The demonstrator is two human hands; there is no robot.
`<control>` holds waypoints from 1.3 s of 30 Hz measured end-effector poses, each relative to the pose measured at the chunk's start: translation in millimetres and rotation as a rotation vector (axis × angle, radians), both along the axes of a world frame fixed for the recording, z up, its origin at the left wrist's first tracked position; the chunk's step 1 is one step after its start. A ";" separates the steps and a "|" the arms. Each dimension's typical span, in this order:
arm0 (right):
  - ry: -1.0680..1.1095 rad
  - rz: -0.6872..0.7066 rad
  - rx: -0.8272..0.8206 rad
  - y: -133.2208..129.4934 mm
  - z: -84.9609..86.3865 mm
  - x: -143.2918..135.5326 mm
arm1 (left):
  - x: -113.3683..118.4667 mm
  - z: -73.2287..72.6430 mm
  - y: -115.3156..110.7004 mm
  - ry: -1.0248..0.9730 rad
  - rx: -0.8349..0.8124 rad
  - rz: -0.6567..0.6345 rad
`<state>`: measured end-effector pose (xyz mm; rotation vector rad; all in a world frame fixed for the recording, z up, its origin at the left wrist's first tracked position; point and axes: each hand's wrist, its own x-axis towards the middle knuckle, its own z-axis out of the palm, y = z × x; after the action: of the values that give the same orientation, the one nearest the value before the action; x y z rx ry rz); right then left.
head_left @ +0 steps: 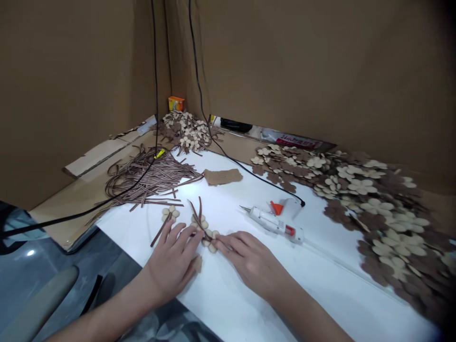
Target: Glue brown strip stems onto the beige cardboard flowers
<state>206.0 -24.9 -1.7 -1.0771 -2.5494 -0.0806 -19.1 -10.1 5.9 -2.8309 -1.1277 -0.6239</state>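
Left hand [169,266]: open, palm down, fingers spread and slightly bent; fingertips at the cream flowers [211,241] and brown strips [199,221] lying over them. Right hand [254,266]: fingers drawn together, tips at the right edge of the same flowers; whether they grip cannot be told. Just left of these, a separate cream flower [171,213] with a strip [161,230] across it, near the left fingertips. All lie on the white tabletop [249,299].

Right of the work: white glue gun [272,223], nozzle pointing left; orange triangular piece [276,207] just behind it. Beyond the hands: cardboard scrap [223,177]; to its left, heap of brown strips [153,175]. Far right: large pile of brown and cream flowers [386,209]. Back corner: smaller mixed pile [187,130], orange box [175,103] behind.
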 end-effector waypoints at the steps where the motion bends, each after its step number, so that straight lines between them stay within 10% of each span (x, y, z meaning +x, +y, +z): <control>1: -0.005 0.001 0.002 -0.2 -0.1 -0.1 | -0.3 1.8 1.7 -0.005 0.020 0.002; 16: -0.008 0.009 0.032 -4.9 -0.1 1.0 | 3.9 -2.2 -4.6 0.146 -0.028 -0.208; 33: 0.004 0.006 0.086 -6.9 0.9 1.6 | 13.6 -12.8 -3.2 0.049 0.159 -0.142; 39: -0.159 -0.048 0.107 -9.3 -4.3 -1.2 | 10.5 -0.2 0.2 -0.063 -0.064 -0.129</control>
<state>204.8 -34.1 -5.9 -1.1317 -2.6238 -0.3239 -8.6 -9.9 5.8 -2.9776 -0.9980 -0.7014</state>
